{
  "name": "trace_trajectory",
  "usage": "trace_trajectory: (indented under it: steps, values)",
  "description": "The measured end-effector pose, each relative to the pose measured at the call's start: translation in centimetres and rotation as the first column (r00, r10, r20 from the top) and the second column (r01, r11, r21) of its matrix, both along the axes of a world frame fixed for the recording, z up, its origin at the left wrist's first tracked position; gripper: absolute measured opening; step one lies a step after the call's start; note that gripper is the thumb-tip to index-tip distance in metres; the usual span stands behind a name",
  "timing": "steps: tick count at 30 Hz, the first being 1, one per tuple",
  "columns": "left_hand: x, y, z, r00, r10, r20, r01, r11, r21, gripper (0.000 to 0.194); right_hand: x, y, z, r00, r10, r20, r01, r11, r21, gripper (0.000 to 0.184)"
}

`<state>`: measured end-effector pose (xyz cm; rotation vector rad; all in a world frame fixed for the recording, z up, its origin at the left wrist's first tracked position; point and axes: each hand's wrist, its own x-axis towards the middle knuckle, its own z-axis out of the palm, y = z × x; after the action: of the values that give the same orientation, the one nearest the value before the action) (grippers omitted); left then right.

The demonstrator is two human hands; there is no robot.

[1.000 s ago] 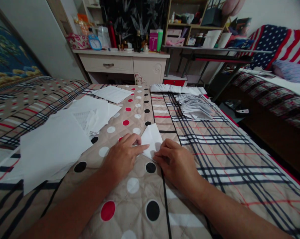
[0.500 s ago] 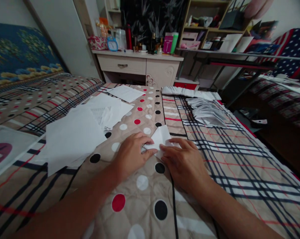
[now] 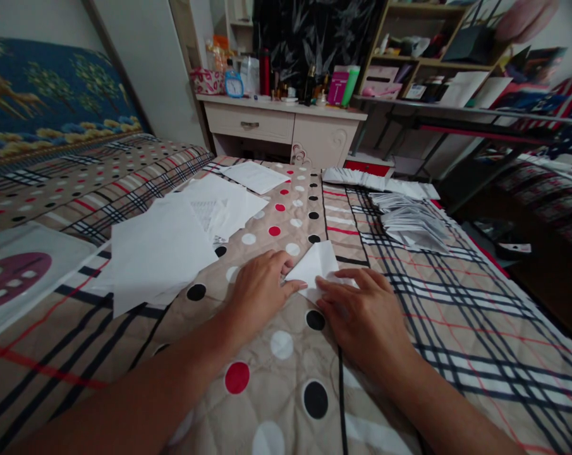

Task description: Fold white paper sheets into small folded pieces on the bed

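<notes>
A small folded piece of white paper (image 3: 320, 258) lies on the patterned bedspread in front of me. My left hand (image 3: 260, 287) has its left corner between thumb and fingers. Bent over the right and near side of the same paper, my right hand (image 3: 368, 309) presses it with its fingertips and covers part of it. To the left lies a loose pile of white sheets (image 3: 157, 246), some with print on them. At the right are a fanned stack of folded papers (image 3: 406, 221) and a long row of folded papers (image 3: 380, 182) behind it.
A clear plastic bag with a purple print (image 3: 15, 284) lies at the left edge. More white sheets (image 3: 255, 177) lie farther back on the bedspread (image 3: 276, 404). Beyond the bed stand a white dresser (image 3: 252, 120) with a blue clock (image 3: 234, 85) and a shelf desk (image 3: 437, 110).
The view has swung slightly left, so everything sits farther right in the picture. My left fingers have shifted to the paper's left corner; more of its upper face shows.
</notes>
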<state>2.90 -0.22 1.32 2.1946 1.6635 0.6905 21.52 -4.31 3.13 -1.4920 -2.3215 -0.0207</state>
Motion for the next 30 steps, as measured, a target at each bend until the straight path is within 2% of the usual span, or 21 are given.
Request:
trace_trajectory:
  steps: [5,11,16,18,20,22,25,26,28,30]
  values:
    - [-0.3,0.2,0.5,0.999,0.036,-0.021,-0.037,0.998,-0.054,0.019,-0.2,0.1,0.1,1.0,-0.006,0.01,0.006,1.0,0.006,0.022]
    - [-0.6,0.3,0.4,0.999,0.018,-0.03,-0.02,0.999,-0.039,0.007,0.0,-0.1,0.1,1.0,-0.011,0.01,0.011,1.0,0.005,0.024]
    - [-0.8,0.3,0.3,0.999,0.001,-0.037,-0.002,1.0,-0.03,0.008,0.0,-0.1,0.2,1.0,-0.01,-0.004,0.01,1.0,-0.014,0.022]
    - [-0.8,0.3,0.3,0.998,-0.009,-0.067,0.007,1.0,-0.026,0.017,0.0,-0.1,0.1,1.0,-0.012,-0.027,0.012,1.0,-0.003,0.02]
    - [-0.8,0.4,0.3,0.997,-0.028,-0.075,0.026,0.999,-0.026,0.025,0.0,0.0,-0.1,0.997,-0.014,-0.075,0.014,1.0,0.001,0.018]
    - [-0.9,0.5,0.1,0.998,-0.049,-0.032,0.047,0.998,-0.041,0.024,0.0,0.1,-0.5,0.987,-0.038,-0.159,0.035,0.999,-0.021,0.014]
    - [-1.0,0.7,-0.2,0.996,-0.033,0.083,0.039,0.997,-0.073,0.021,0.1,0.4,-1.1,0.937,-0.1,-0.334,0.072,0.993,-0.095,0.005]
    - [-1.1,0.7,-0.3,0.992,-0.026,0.12,0.035,0.996,-0.08,0.021,0.0,0.5,-1.3,0.908,-0.132,-0.399,0.096,0.99,-0.107,0.007]
    - [-1.1,0.8,-0.4,0.981,-0.025,0.191,0.043,0.995,-0.087,0.021,0.0,0.9,-1.6,0.824,-0.204,-0.528,0.169,0.979,-0.115,0.021]
    - [-1.1,0.9,-0.5,0.964,-0.047,0.262,0.068,0.995,-0.072,0.02,0.0,1.3,-1.8,0.708,-0.27,-0.653,0.219,0.963,-0.16,0.044]
